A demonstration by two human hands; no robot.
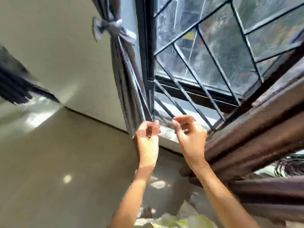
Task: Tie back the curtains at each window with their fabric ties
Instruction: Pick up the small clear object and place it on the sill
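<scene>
A dark curtain (126, 83) hangs gathered at the left side of the window, bound near its top by a knotted fabric tie (113, 27). A brown curtain (256, 134) hangs loose along the right side and bunches low at the right. Both my hands are raised in front of the window sill, between the two curtains. My left hand (148, 139) has loosely curled fingers and holds nothing. My right hand (189, 134) also has curled fingers with nothing visible in them; it is just left of the brown curtain. The picture is blurred by motion.
The window (213, 46) has a dark frame and a diagonal metal grille (185, 94) in front of the glass. A pale sill (166, 137) runs below it. A plain wall (57, 55) stands at the left, with a shiny floor (57, 162) below. Another dark fabric (13, 83) shows at far left.
</scene>
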